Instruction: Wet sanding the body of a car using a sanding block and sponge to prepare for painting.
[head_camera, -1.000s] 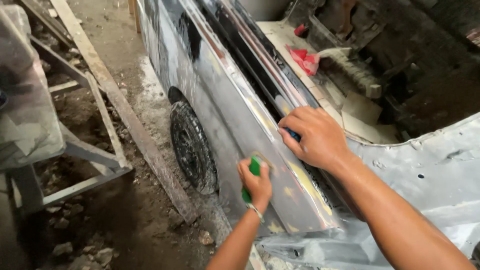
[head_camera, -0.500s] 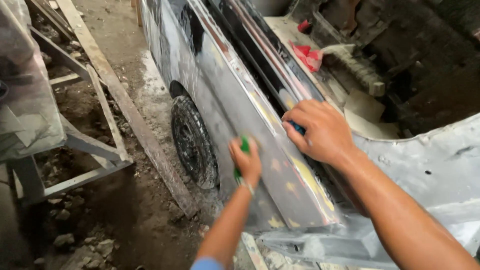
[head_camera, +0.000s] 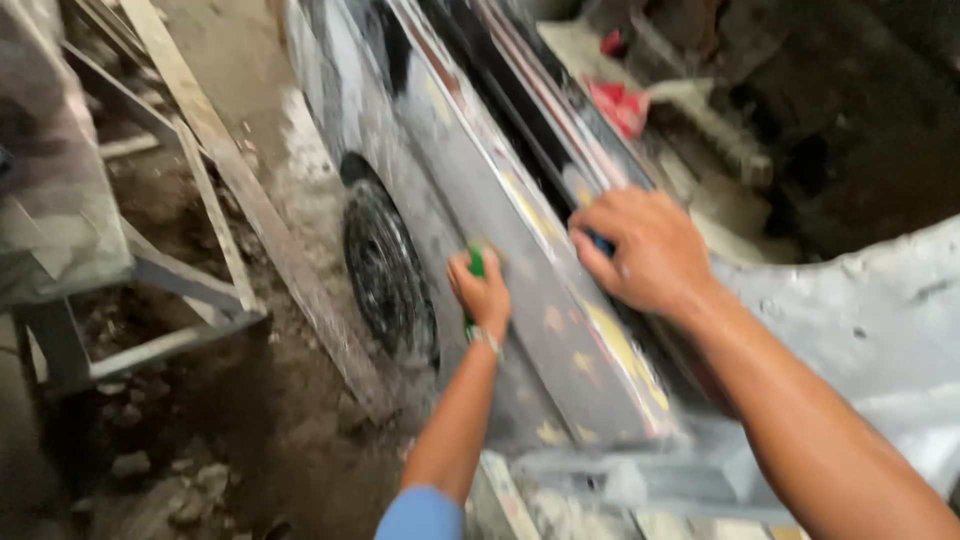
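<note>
Now I'm mid-sanding: left hand (head_camera: 482, 290) clamped on the green sanding block (head_camera: 476, 264) against the grey car panel (head_camera: 560, 330), right hand (head_camera: 645, 250) braced on the panel's top edge, fingers curled. Next needs steady, flat pressure.

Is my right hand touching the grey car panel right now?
Touching. The head view shows the right hand lying flat on the grey car panel, fingers curled over its upper edge, no gap.

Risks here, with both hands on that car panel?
1. The right hand grips the panel's top edge; bare sheet metal could cut the fingers.
2. The left hand presses a small green block on the panel just above the wheel; a slip could scrape the knuckles.
</note>
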